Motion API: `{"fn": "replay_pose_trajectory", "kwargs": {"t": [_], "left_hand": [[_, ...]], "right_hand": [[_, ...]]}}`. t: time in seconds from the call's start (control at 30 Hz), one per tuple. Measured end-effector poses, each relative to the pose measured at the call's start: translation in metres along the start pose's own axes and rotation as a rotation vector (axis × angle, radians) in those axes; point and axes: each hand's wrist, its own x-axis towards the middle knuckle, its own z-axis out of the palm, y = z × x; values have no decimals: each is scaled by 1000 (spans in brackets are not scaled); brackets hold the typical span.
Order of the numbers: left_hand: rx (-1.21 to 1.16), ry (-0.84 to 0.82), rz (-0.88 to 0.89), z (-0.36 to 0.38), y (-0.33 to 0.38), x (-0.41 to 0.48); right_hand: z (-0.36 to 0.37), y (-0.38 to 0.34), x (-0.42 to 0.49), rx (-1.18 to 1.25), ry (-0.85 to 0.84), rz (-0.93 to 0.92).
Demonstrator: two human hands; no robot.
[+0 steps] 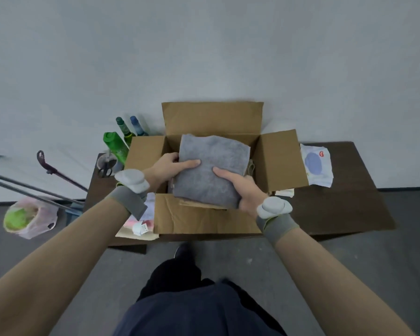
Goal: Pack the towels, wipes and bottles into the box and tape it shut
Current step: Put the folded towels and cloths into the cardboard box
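Both hands, left [170, 166] and right [238, 187], grip a grey towel [211, 166] over the open box [204, 214]; bottles [121, 139] at the table's far left corner and wipes [315, 166] by its far edge remain unpacked, taping undone

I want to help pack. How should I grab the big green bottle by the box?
Grip the big green bottle around its middle, coming from the left: it stands leaning with its cap up, and the box flap blocks its right side.

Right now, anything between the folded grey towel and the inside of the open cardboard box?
Nothing visible. Both hands, left and right, hold the folded grey towel over the open cardboard box; all four flaps are folded outward.
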Motion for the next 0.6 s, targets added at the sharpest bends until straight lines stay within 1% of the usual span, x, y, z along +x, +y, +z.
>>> {"fn": "replay_pose_trajectory", "kwargs": {"t": [0.17,0.33,0.47,0.53,0.6], "left_hand": [[76,-54,-40,-7,-6,28],[78,-118,-115,-19,-9,56],[20,-127,-132,-28,-18,80],[22,-124,-130,-31,-24,93],[46,-125,-172,-35,-28,102]], "right_hand": [[6,-1,21,-8,120,4],[23,-16,47,-103,163,-1],[42,-21,73,-170,199,39],[50,-18,85,-174,216,72],[54,-10,97,-180,231,110]]}}
